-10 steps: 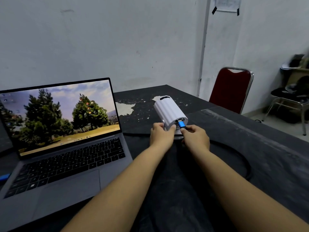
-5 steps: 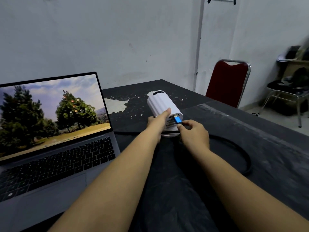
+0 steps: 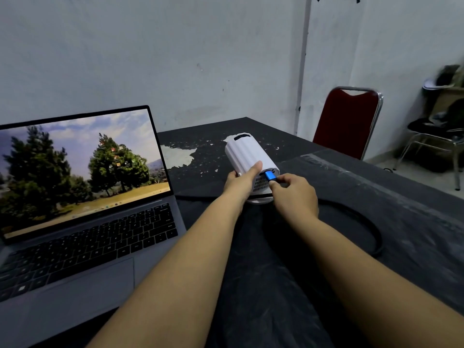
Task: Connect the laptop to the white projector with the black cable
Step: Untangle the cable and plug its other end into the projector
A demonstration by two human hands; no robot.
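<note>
The right hand (image 3: 295, 194) pinches the blue plug (image 3: 271, 176) of the black cable (image 3: 366, 222), its tip at a port on the rear of the projector (image 3: 247, 153). The left hand (image 3: 242, 180) wraps the projector's near end, thumb on top. The projector stands mid-frame on the black table (image 3: 414, 222). The cable loops right. The open laptop (image 3: 82, 222) fills the left.

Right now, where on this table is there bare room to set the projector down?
Free: the dark table right of the black cable loop, and the peeling strip behind the white projector. Crowded: the laptop fills the left; both forearms cross the middle.
</note>
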